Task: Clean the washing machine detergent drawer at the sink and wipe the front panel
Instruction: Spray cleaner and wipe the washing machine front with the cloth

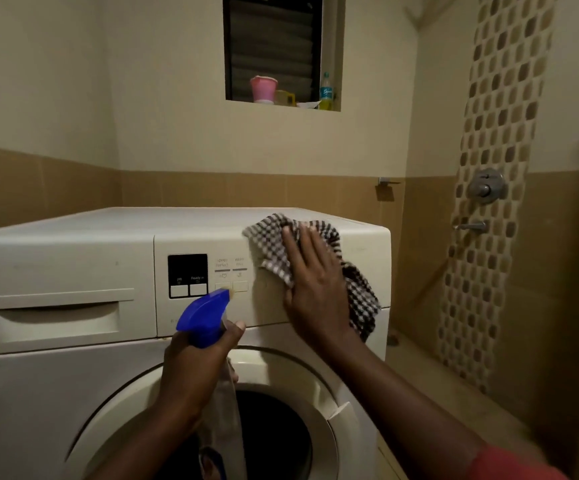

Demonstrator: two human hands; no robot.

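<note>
A white front-loading washing machine fills the lower view. Its detergent drawer [56, 318] sits closed at the upper left. The front panel [208, 247] carries a dark display and small buttons. My right hand [316, 289] lies flat on a brown-and-white checked cloth [270, 244], pressing it against the panel's right part. My left hand [194, 368] grips a clear spray bottle with a blue trigger head [205, 315]; the nozzle points at the panel, just below the buttons.
The round door [281, 368] with its dark glass lies below the panel. A window niche [283, 102] above holds a pink cup, a yellow item and a bottle. Shower fittings [485, 187] stand on the tiled wall at right.
</note>
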